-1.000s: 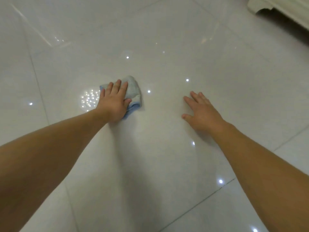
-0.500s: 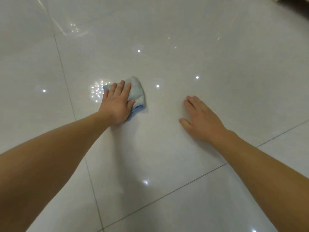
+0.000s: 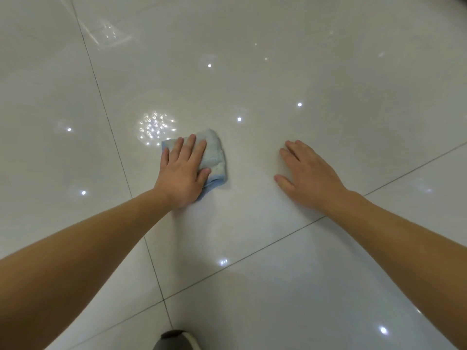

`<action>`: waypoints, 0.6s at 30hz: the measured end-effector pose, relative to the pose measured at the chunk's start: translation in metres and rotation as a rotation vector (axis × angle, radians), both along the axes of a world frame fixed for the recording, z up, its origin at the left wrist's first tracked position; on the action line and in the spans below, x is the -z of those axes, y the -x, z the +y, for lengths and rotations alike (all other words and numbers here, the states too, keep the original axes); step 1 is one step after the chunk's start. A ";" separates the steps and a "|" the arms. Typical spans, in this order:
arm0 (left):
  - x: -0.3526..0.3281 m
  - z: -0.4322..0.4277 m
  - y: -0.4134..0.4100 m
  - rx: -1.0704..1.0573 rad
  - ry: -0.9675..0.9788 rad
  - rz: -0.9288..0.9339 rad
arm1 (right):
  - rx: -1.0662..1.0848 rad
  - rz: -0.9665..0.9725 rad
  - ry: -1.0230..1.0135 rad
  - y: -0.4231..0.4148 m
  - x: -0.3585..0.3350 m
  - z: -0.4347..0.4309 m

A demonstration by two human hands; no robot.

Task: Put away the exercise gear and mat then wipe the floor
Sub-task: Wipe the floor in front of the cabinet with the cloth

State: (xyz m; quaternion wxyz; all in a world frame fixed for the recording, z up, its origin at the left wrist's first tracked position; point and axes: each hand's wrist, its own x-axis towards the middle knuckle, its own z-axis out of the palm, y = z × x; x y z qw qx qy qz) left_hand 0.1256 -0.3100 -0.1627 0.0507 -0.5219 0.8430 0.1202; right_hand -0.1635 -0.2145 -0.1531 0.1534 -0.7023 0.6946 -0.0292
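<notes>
The cloth point(image 3: 213, 159), a soft folded pale-blue wad, lies on the floor point(image 3: 278, 84) just left of frame centre. It looks light and limp, likely to slide easily on glossy tile, so it is best driven by pressing flat on top rather than pinching an edge. The left hand point(image 3: 183, 173) does so, fingers spread flat over it. The right hand point(image 3: 307, 173), right of centre, rests open and empty on the tile, well apart. Nothing blocks the way; only a shoe point(image 3: 177, 341) shows at the bottom edge.
</notes>
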 end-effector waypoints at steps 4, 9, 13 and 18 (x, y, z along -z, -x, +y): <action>-0.002 0.033 0.001 0.056 -0.028 0.011 | -0.066 0.007 -0.017 0.001 -0.001 0.019; -0.001 0.055 0.006 0.075 -0.036 0.005 | -0.068 -0.011 -0.031 0.003 -0.001 0.021; -0.001 0.071 0.007 0.150 -0.052 -0.007 | -0.075 -0.005 -0.040 0.005 -0.002 0.026; -0.002 0.089 0.011 0.237 -0.038 0.007 | -0.073 -0.002 -0.025 0.010 -0.005 0.041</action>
